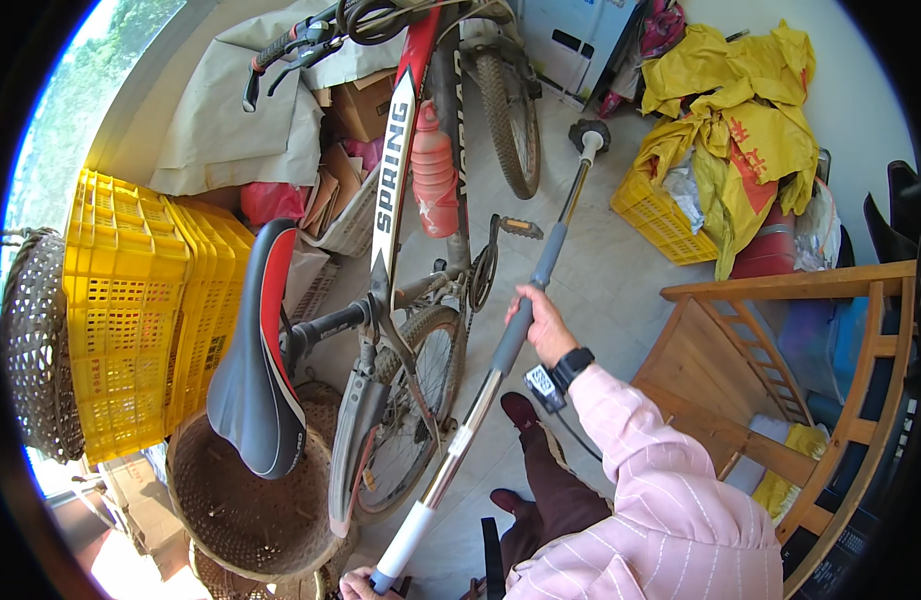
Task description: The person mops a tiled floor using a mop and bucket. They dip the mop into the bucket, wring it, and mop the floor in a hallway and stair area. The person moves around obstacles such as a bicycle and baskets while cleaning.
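A long telescopic pole (479, 409) runs slantwise in front of me, with chrome tubes, grey grip sleeves and a white lower section. At its far end is a dark, bristly-looking head (589, 135) near the tiled floor; I cannot tell if it touches. My right hand (544, 324) is wrapped around a grey sleeve midway along the pole. My left hand (364, 585), partly cut off by the bottom edge, holds the near end. On the right wrist sits a black band (571, 367), with a small device (544, 388) bearing a printed code beside it.
A bicycle (393, 172) stands left of the pole, its saddle (258, 360) close by. Yellow plastic crates (127, 300) and woven baskets (243, 495) are at the left. Yellow sacks (745, 142) fill a crate (659, 206) at upper right. A wooden frame (790, 285) stands right.
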Demonstrator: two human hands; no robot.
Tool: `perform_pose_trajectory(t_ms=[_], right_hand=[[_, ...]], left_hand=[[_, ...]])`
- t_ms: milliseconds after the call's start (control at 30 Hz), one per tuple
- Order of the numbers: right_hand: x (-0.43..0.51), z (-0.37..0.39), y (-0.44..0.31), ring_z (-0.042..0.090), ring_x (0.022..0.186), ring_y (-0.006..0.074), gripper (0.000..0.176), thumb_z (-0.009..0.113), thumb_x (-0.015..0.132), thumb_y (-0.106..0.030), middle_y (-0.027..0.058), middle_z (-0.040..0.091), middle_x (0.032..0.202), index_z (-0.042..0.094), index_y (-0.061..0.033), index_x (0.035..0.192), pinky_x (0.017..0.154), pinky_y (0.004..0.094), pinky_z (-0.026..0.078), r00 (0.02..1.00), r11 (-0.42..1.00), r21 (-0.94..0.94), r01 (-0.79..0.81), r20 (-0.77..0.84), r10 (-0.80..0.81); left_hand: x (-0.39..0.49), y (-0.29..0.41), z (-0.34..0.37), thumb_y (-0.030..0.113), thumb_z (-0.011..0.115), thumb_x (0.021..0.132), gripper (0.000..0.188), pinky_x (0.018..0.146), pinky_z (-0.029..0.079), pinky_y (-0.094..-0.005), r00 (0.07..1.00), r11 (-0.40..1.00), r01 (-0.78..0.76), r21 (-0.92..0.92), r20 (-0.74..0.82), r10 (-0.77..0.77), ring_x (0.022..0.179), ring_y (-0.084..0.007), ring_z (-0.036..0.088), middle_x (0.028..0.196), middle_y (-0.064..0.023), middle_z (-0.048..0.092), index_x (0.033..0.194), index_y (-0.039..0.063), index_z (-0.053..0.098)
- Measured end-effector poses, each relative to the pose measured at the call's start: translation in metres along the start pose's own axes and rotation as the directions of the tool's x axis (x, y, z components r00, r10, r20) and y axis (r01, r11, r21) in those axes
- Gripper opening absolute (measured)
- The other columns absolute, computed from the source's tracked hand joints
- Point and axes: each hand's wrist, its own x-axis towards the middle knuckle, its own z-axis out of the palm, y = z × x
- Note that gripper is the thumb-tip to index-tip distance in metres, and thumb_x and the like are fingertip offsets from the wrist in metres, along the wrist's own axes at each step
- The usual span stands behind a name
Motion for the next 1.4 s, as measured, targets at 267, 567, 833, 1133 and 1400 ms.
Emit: perform_pose_trajectory(t_ms=[267,567,833,1133,1400], right_hand=[[0.025,-0.003,-0.037,0.048,0.048,0.0153,0.019,0.062,0.077,-0.018,0.0033,0.046,0.057,0.046,-0.0080,0.073,0.047,0.0316,0.045,0.992,0.993,0.081,-0.081,0.100,0.073],[-0.130,-0.008,0.065,0.049,0.052,0.0193,0.015,0.057,0.077,-0.013,0.0055,0.046,0.057,0.043,-0.0078,0.079,0.055,0.0388,0.046,0.943,0.938,0.124,-0.324,-0.037,0.331],[-0.156,0.025,0.042,0.050,0.059,0.0200,0.016,0.055,0.079,-0.014,0.0069,0.046,0.063,0.042,-0.0047,0.082,0.058,0.0376,0.048,0.920,0.919,0.130,-0.373,-0.072,0.384],[-0.086,0.054,-0.016,0.050,0.054,0.0187,0.017,0.058,0.079,-0.017,0.0057,0.048,0.060,0.044,-0.0063,0.076,0.052,0.0355,0.048,0.982,0.982,0.086,-0.168,0.096,0.160],[-0.024,0.024,-0.036,0.051,0.053,0.0169,0.020,0.057,0.082,-0.022,0.0031,0.050,0.061,0.044,-0.0080,0.077,0.052,0.0316,0.047,0.985,0.995,0.022,-0.098,0.143,0.094]], left_hand=[[-0.029,0.108,0.045,0.011,0.046,0.078,0.026,0.047,0.042,-0.0334,0.581,0.598,-0.789,0.139,0.486,0.653,0.054,-0.0266,0.056,0.065,-0.0171,0.059,0.057,-0.003,0.049],[-0.031,0.165,-0.069,0.025,0.039,0.085,0.038,0.056,0.043,-0.0319,0.765,0.723,-0.593,0.354,-0.033,0.643,0.059,-0.0234,0.051,0.060,-0.0137,0.053,0.055,0.001,0.044],[-0.023,0.165,-0.083,0.027,0.039,0.086,0.040,0.055,0.043,-0.0323,0.665,0.674,-0.654,0.343,-0.162,0.729,0.058,-0.0237,0.051,0.059,-0.0134,0.052,0.054,0.002,0.043],[-0.033,0.153,-0.013,0.031,0.037,0.089,0.047,0.055,0.044,-0.0343,0.748,0.778,-0.592,0.209,-0.216,0.628,0.053,-0.0239,0.051,0.055,-0.0144,0.051,0.052,0.002,0.042],[-0.036,0.149,0.038,0.017,0.045,0.085,0.039,0.035,0.042,-0.0323,0.309,0.315,-0.949,-0.015,0.152,0.939,0.040,-0.0237,0.048,0.046,-0.0128,0.044,0.050,0.000,0.039]])
